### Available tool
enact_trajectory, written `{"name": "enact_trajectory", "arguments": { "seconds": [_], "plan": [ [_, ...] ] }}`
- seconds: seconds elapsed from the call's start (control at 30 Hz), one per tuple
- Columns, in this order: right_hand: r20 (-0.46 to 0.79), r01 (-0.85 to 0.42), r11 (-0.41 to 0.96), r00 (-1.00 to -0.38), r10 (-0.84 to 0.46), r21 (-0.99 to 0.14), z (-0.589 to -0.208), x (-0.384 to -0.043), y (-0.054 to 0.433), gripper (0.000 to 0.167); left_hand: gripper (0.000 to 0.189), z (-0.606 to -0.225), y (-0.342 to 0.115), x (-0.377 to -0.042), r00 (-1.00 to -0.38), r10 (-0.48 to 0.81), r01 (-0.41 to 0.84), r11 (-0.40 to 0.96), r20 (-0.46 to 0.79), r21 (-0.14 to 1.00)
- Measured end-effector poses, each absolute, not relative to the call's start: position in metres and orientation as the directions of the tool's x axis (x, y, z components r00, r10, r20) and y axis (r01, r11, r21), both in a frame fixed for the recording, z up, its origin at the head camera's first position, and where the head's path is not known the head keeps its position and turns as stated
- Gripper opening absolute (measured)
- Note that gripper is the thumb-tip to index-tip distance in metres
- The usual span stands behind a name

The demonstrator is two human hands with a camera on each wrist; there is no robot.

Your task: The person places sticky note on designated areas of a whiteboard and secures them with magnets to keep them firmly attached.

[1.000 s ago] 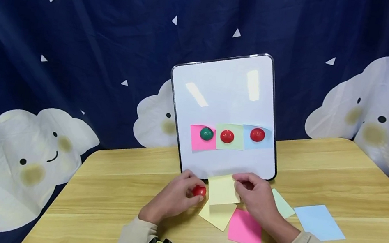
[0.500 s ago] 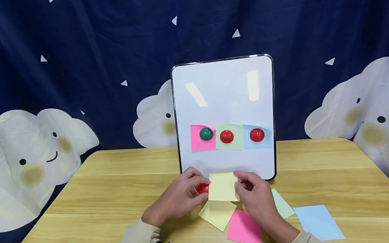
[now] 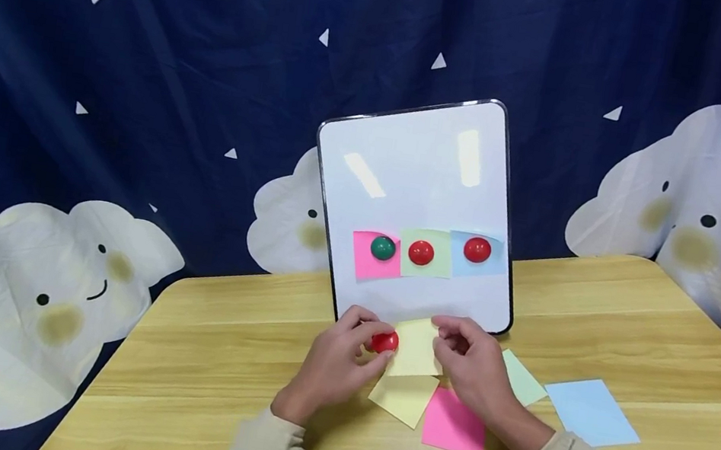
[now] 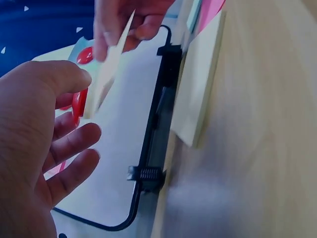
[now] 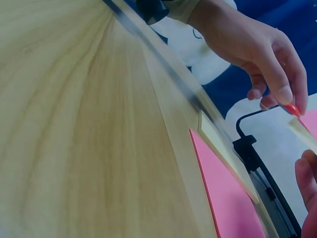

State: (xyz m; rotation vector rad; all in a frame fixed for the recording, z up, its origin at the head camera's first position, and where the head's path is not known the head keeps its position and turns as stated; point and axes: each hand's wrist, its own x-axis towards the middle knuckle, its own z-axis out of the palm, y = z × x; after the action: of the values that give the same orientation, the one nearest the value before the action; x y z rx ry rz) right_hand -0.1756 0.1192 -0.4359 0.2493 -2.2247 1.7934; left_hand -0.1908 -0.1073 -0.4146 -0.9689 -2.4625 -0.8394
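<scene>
My left hand (image 3: 335,364) pinches a red round magnet (image 3: 385,341) between thumb and finger, right at the left edge of a yellow sticky note (image 3: 419,352). In the left wrist view the magnet (image 4: 78,104) appears to touch the note's edge or sit just beside it. The note's upper right is pinched by my right hand (image 3: 477,368), in front of the whiteboard's (image 3: 420,168) lower edge. On the board, a pink note (image 3: 364,268) sits under a green magnet (image 3: 382,248). Beside it, red magnets (image 3: 421,253) lie over a green note (image 3: 440,259) and a blue note (image 3: 489,266).
A yellow pad (image 3: 403,400) and a pink pad (image 3: 454,427) lie on the wooden table (image 3: 188,370) below the hands. Farther right are a green pad (image 3: 523,380) and a blue pad (image 3: 592,411). A dark blue curtain (image 3: 220,44) hangs behind.
My left hand has moved right and slightly up, bringing the red magnet to the yellow note's left edge. My right hand has barely moved.
</scene>
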Motion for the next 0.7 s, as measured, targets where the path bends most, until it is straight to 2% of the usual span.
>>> {"name": "enact_trajectory", "arguments": {
  "seconds": [0.37, 0.7],
  "plan": [
    [0.296, -0.296, 0.069, -0.955, -0.011, -0.953, -0.433, -0.171, 0.114, 0.019, 0.022, -0.421, -0.096, -0.187, -0.627, 0.532, 0.766, 0.557, 0.570, 0.322],
    [0.299, -0.299, 0.017, -0.954, -0.034, -0.954, -0.434, -0.172, 0.116, 0.017, 0.039, -0.418, -0.094, -0.184, -0.647, 0.525, 0.749, 0.575, 0.553, 0.330]
  ]
}}
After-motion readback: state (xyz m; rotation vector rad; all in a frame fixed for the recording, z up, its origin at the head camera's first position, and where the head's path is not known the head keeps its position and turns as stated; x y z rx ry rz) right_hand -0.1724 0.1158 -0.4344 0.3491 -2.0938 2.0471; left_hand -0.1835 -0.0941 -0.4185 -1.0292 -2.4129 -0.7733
